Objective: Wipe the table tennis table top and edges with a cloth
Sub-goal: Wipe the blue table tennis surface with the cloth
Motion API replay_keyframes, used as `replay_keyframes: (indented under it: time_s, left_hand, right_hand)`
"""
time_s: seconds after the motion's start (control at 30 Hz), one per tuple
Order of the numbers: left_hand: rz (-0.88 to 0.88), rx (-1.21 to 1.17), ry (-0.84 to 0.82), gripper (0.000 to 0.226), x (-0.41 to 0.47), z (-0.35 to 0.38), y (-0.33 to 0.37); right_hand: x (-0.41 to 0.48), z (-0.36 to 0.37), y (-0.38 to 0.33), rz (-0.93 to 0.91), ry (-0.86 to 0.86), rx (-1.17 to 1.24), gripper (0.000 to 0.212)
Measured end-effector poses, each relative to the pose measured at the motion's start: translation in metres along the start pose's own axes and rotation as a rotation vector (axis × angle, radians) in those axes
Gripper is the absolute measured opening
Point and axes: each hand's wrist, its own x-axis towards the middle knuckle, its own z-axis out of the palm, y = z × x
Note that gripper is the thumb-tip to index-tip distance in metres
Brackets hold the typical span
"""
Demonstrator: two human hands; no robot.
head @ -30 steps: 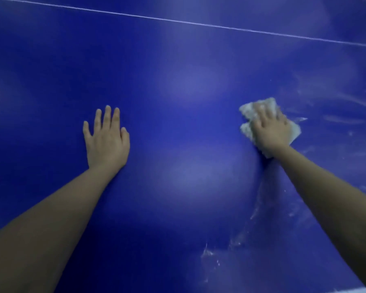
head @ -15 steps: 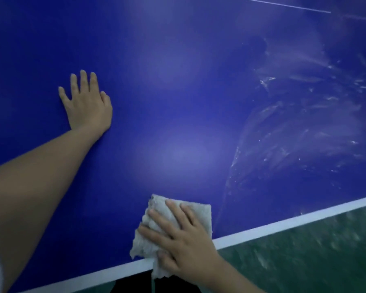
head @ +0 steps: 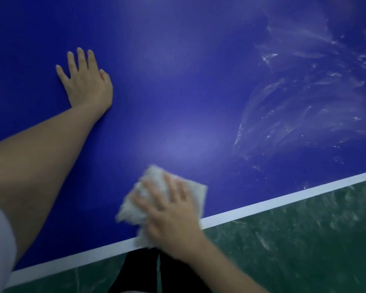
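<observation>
The cloth [head: 152,176], pale and crumpled, lies on the near side of the bench [head: 178,81], its lower corner over the white line [head: 283,199] that runs along the edge. The right hand [head: 171,220] presses it down with fingers spread and fairly straight, not curled round it; the picture is blurred here, so the hand seems to be mid-stroke. The left hand [head: 87,85] is well apart from it, farther in on the blue top, laid flat with fingers straight, and looks to be bracing the body. To the right, wet streaks [head: 304,102] fan across the top, while the stretch between the hands looks dry and dull. Beyond the edge is a green floor [head: 304,240], and dark clothing [head: 140,271] shows just below the cloth. Since the hand only presses on the cloth, a stroke carried past the edge could let the cloth slide out and drop to the floor. The streaks may dry into marks if no pass goes back over them. The crumpled cloth could also skip patches, and the bracing hand may leave a print on the top, or slip if its spot gets wet. No container shows in view, so there are no contents to tell of.
</observation>
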Motion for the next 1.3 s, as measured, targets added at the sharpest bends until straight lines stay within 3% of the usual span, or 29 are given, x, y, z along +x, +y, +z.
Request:
replay_keyframes:
  time_s: [0.1, 0.23, 0.53, 0.67, 0.83, 0.93, 1.07, 1.13, 1.2, 1.3]
  left_hand:
    - [-0.002, -0.003, -0.006, 0.053, 0.000, -0.001, 0.000]
    - [-0.005, -0.013, -0.003, 0.053, -0.001, -0.002, 0.000]
    - [-0.011, 0.007, -0.003, 0.054, 0.000, -0.003, 0.001]
    - [-0.026, 0.006, 0.010, 0.053, -0.002, -0.004, 0.004]
    - [-0.057, 0.037, 0.075, 0.052, -0.007, -0.012, 0.013]
    - [-0.013, 0.082, 0.098, 0.049, -0.010, -0.015, 0.030]
    - [-0.005, -0.018, 0.103, 0.046, -0.011, -0.010, 0.096]
    - [0.018, -0.069, 0.068, 0.047, -0.007, -0.001, 0.136]
    - [0.018, -0.112, 0.010, 0.049, -0.001, 0.009, 0.171]
    - [-0.013, -0.098, -0.057, 0.052, 0.009, 0.023, 0.204]
  right_hand:
    - [0.014, 0.009, -0.052, -0.320, -0.044, -0.036, 0.051]
    - [0.003, 0.019, -0.036, -0.534, -0.066, -0.112, 0.051]
    - [-0.054, -0.001, 0.152, -0.482, -0.079, -0.199, 0.061]
    - [-0.039, -0.015, 0.189, -0.382, -0.047, -0.145, 0.060]
    - [0.005, -0.015, 0.221, -0.645, -0.022, -0.138, 0.060]
    - [0.070, -0.041, 0.300, -0.450, 0.099, -0.125, 0.056]
    - [0.151, -0.072, 0.425, 0.197, 0.148, -0.050, 0.049]
    - [0.171, -0.083, 0.445, 0.456, 0.162, 0.060, 0.050]
    - [0.174, -0.083, 0.422, 0.447, 0.181, 0.055, 0.052]
    - [0.137, -0.064, 0.356, -0.083, 0.180, -0.074, 0.053]
